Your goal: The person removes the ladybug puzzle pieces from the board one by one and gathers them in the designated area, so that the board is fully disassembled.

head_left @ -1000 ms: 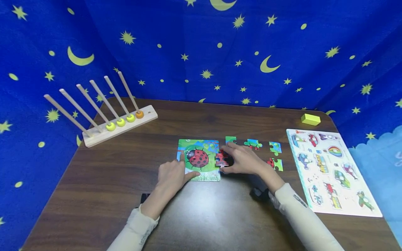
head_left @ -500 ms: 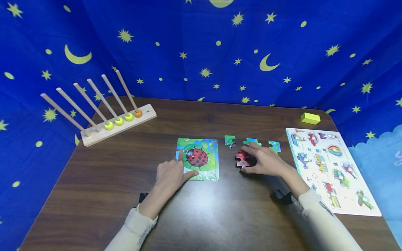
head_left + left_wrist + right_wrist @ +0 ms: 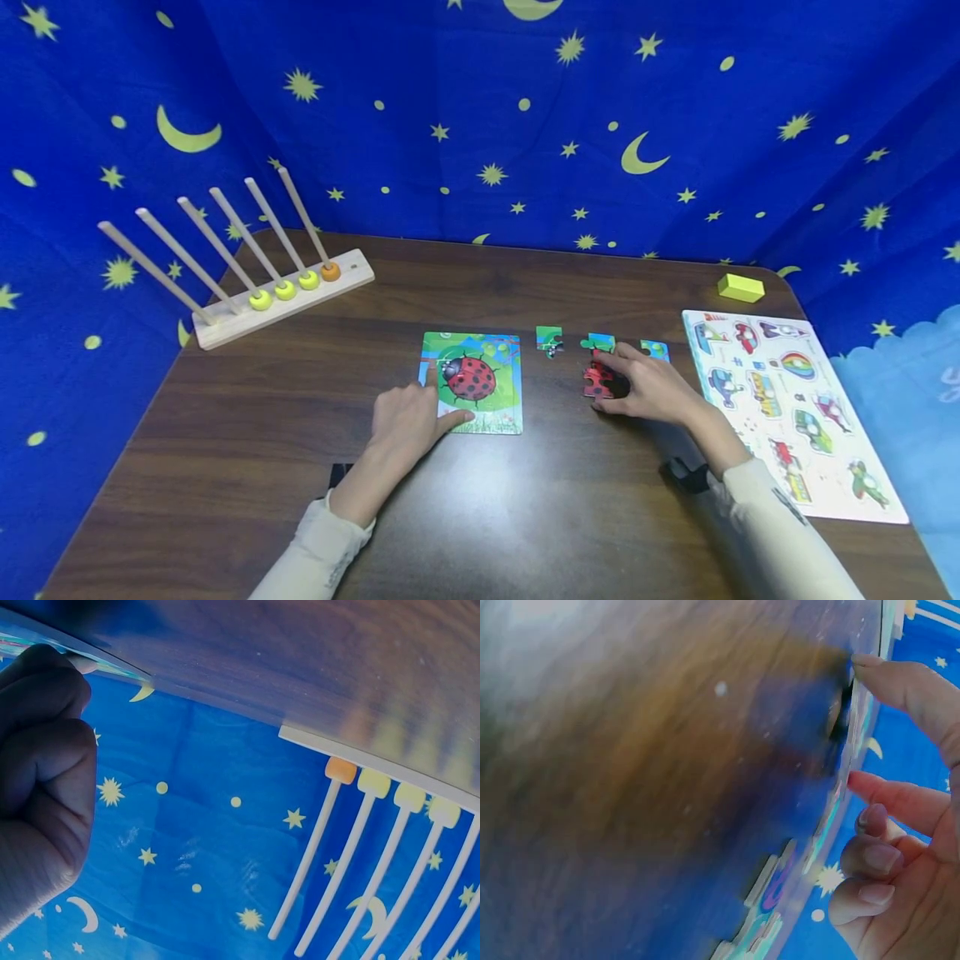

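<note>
The ladybug puzzle (image 3: 493,400) lies at mid-table in the head view. My left hand (image 3: 405,425) rests on its left and lower part, index finger and thumb extended over the picture; the left wrist view has the other fingers (image 3: 56,742) curled. To the right of the puzzle, my right hand (image 3: 652,387) pinches a red puzzle piece (image 3: 597,382) between thumb and index finger, low over the table. In the right wrist view the remaining fingers (image 3: 870,859) are bent and hold nothing. Part of the piece is hidden by the hand.
Loose puzzle pieces lie beyond the right hand: a green one (image 3: 548,337), a blue-green one (image 3: 600,342) and a partly hidden one (image 3: 656,350). A picture pegboard (image 3: 817,350) and yellow block (image 3: 741,288) are at right. A wooden peg stand (image 3: 285,300) stands back left.
My right hand has moved right with the red puzzle piece, from the ladybug puzzle's right edge to beside the loose pieces. My left hand has stayed on the puzzle.
</note>
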`<state>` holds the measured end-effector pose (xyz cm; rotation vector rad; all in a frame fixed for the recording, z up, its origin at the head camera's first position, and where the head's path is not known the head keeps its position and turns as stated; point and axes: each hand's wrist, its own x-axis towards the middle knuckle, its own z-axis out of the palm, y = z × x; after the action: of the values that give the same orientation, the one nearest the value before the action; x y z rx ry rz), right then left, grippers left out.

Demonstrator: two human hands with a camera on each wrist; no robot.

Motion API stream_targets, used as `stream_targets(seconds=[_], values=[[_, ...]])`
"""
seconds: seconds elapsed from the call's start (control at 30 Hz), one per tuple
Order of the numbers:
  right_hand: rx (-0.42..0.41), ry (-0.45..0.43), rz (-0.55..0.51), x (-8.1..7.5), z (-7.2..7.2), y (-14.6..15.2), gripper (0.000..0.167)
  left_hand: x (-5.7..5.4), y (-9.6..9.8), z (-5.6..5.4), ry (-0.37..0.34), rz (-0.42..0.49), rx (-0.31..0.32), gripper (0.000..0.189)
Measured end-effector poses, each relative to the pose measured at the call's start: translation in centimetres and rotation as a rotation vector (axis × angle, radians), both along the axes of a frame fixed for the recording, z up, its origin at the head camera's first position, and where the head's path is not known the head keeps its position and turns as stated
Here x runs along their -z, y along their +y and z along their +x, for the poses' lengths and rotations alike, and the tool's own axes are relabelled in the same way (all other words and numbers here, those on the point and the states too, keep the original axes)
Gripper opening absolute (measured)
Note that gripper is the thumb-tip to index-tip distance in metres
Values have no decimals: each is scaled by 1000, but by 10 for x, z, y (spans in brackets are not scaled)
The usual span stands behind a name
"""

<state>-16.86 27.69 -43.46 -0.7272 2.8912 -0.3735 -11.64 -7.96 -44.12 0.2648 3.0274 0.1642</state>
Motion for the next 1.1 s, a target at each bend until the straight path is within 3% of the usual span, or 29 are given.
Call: stream_targets(seconds=[0.27, 0.5, 0.77, 0.93, 1.1], values=[[14, -44, -7, 2, -3, 2, 74, -2, -2, 2, 0, -18, -14, 103], [33, -6, -61, 3, 1, -6, 82, -1, -4, 2, 37, 5, -18, 103], [-69, 59, -126, -3, 12, -27, 74, -3, -8, 2, 43, 86, -7, 105], [-118, 64, -123, -6, 17, -45, 73, -8, -23, -1, 7, 139, -19, 101], [-165, 61, -125, -7, 18, -64, 70, -11, -37, -3, -73, 146, -48, 100]])
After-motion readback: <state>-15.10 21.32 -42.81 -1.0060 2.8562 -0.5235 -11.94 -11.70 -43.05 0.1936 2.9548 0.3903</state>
